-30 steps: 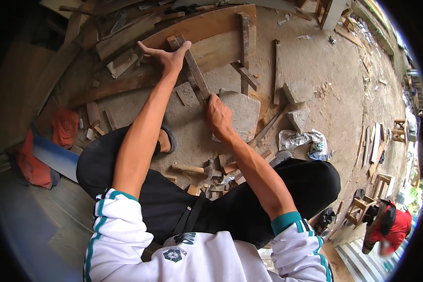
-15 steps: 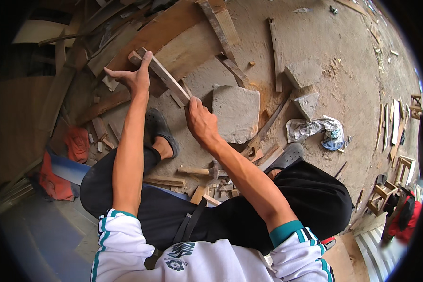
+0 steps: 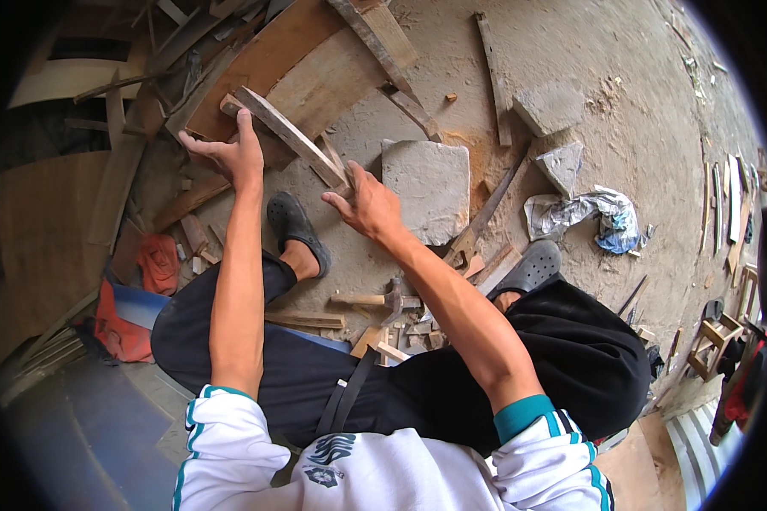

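Plywood (image 3: 47, 238): leaning at the far left.
Orange cloth (image 3: 119, 328): lying crumpled beside your left knee.
Left hand (image 3: 240, 157): you are holding the thumb up against the upper end of the strip (image 3: 291, 136); the other fingers are spreading away to the left, closed on nothing. Compared with half a second ago, the hand is sitting a little further left.
Wood end (image 3: 229, 105): showing just beside the strip's upper end, above your left thumb.
Strip: slanting between your two hands, upper end at the left, lower end at the right, its top crossing in front of the brown board (image 3: 294, 38). A second ago it was standing steeper in view; now it is slanting more.
Left shoe (image 3: 296, 232): dark, resting on the ground below the strip.
Hammer (image 3: 362, 299): lying between your legs, wooden handle to the left.
Right hand (image 3: 373, 209): you are keeping it at the strip's lower end, forefinger above, thumb stretching left below. Half a second ago the fingers were curling closed there; now thumb and forefinger are standing apart. Whether they are still gripping, you cannot tell from this view.
Slab (image 3: 428, 192): lying flat, just right of that hand.
Saw (image 3: 490, 209): lying right of the slab.
Right shoe (image 3: 533, 266): resting below the saw.
Plastic (image 3: 609, 223): lying crumpled further right.
Stool (image 3: 714, 345): standing near the right edge.
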{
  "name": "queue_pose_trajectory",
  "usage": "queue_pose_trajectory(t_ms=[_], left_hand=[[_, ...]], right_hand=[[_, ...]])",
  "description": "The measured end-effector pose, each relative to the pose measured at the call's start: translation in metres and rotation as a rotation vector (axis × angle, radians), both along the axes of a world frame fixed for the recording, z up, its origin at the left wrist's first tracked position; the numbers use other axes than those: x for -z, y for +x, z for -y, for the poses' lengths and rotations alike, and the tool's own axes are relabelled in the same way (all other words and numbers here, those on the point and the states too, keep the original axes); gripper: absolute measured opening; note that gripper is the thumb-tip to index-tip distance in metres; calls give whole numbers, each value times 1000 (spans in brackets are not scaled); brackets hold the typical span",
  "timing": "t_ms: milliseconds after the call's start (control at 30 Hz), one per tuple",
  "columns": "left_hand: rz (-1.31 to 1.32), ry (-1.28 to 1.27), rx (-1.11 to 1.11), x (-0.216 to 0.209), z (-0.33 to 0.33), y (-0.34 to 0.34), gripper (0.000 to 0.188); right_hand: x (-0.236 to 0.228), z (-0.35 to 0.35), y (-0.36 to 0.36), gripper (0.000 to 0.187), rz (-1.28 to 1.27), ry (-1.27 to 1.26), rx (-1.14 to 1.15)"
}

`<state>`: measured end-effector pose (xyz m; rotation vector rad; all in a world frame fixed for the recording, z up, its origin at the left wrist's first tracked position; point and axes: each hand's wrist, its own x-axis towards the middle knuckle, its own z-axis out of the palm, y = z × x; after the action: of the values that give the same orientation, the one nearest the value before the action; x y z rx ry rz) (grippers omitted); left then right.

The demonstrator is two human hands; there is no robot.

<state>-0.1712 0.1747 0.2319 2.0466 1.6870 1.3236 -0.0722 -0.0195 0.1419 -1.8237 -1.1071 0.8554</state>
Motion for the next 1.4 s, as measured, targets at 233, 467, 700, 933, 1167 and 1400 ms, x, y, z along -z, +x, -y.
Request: queue_pose_trajectory(t_ms=[233,467,700,933,1167,1400], left_hand=[[-705,226,249,-53,-22,5,98],[-873,-310,383,-92,-56,19,85],[-1047,-356,402,-107,-71,30,79],[-817,-478,482,-109,-57,35,76],[-784,-515,591,-101,-77,19,72],[-657,-631,554,-96,-79,20,65]], right_hand=[[-4,5,8,80,-117,-25,-60],[-8,-5,9,63,-417,-122,70],[-11,-12,12,57,-510,-186,31],[-3,-23,-3,69,-518,-195,102],[-4,-31,-6,70,-685,-239,89],[-7,-31,-2,65,-648,-252,84]])
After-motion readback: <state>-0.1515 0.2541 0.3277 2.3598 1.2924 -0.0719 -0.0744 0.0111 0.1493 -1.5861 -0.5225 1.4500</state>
